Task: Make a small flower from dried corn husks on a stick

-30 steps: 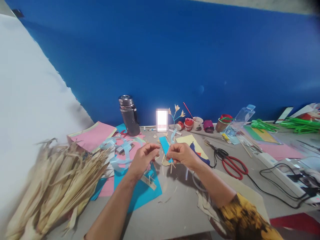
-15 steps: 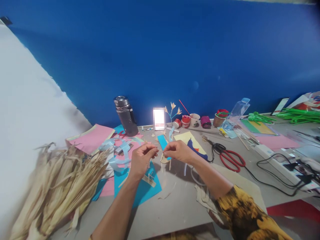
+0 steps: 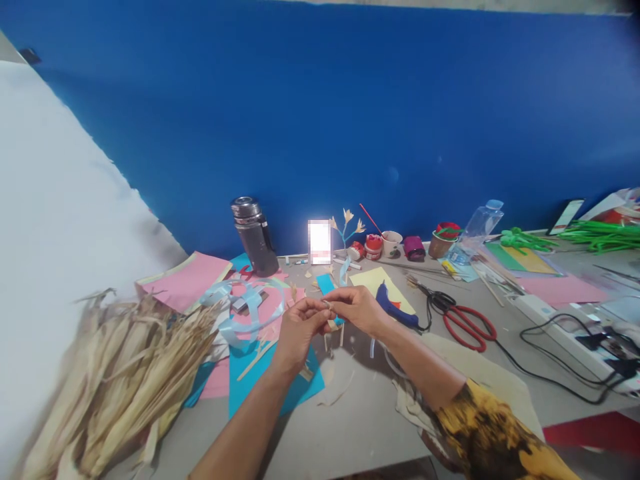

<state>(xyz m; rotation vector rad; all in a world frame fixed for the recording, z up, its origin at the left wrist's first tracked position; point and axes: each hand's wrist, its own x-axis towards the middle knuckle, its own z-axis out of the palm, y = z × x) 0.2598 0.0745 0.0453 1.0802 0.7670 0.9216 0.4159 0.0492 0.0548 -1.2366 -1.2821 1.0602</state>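
Note:
My left hand (image 3: 303, 328) and my right hand (image 3: 357, 308) meet above the middle of the table, fingertips pinched together. Between them is something small and pale, too small to make out. Beneath the left wrist lies a blue sheet of paper (image 3: 243, 390) with pale husk scraps on it. A blue strip (image 3: 325, 283) shows just behind the fingers. Right of my right hand, a blue glue gun (image 3: 395, 308) rests on a yellow sheet (image 3: 373, 279). Beyond my hands stands a stem with pale husk flowers (image 3: 349, 217).
Dried corn husks (image 3: 120, 380) fill the left side, near pink paper (image 3: 193, 277) and a coil of light-blue ribbon (image 3: 245, 327). A dark thermos (image 3: 254, 237) stands behind. To the right lie red-handled scissors (image 3: 470, 327), a corded power strip (image 3: 555, 333) and a tilted plastic bottle (image 3: 477, 230).
My two hands have come together; before, a gap stood between their fingertips. The whole view has shifted slightly. The things on the table look unmoved.

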